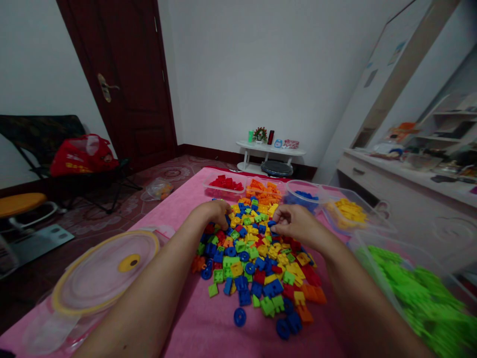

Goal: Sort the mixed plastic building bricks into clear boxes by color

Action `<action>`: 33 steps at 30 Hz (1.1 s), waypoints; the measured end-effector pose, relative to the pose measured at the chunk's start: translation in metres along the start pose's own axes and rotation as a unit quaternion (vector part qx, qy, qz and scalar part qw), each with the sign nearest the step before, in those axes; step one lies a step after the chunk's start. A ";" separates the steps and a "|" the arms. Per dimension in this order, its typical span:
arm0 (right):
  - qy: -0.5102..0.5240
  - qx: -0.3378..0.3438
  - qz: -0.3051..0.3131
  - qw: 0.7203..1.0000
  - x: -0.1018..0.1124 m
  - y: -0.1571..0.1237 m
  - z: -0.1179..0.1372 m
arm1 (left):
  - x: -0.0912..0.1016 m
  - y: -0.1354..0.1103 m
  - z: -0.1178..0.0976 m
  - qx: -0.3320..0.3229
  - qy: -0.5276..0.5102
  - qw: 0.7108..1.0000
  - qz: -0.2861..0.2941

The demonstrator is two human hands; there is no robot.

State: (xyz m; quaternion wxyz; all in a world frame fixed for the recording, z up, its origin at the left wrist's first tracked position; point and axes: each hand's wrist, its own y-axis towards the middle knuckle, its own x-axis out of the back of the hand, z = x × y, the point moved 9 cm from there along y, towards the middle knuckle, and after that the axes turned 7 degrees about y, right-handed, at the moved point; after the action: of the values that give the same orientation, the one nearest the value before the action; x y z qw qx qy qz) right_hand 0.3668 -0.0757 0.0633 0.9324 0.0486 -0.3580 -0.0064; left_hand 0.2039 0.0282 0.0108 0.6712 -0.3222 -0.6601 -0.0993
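A mixed pile of toy building blocks (253, 248) in blue, green, yellow, red and orange is spread over a pink cloth (208, 333). My left hand (216, 214) reaches into the left far side of the pile, fingers curled downward; what lies under the fingertips is mostly hidden. At the opposite side, my right hand (294, 223) has thumb and fingers closed on a small blue block (272, 224), just over the pile. A loose blue ring-shaped piece (240, 316) lies at the near edge.
Clear containers hold sorted blocks: red (225, 184), orange (264, 190), blue (305, 195), yellow (350, 212) and green (413, 283). A round yellow-rimmed lid (100, 278) lies at left. Beyond are a chair with a red bag (84, 155) and a white shelf (272, 147).
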 end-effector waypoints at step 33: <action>0.701 -0.112 -0.165 0.684 -0.035 0.008 -0.041 | 0.069 -0.030 -0.055 -0.149 -0.188 0.940 -0.243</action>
State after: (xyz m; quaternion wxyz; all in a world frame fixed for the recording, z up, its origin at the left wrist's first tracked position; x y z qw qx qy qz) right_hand 0.3681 -0.0628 0.0102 0.8936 -0.0072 0.4176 -0.1645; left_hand 0.2402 -0.0057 0.0902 0.4343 -0.2615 -0.8102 -0.2942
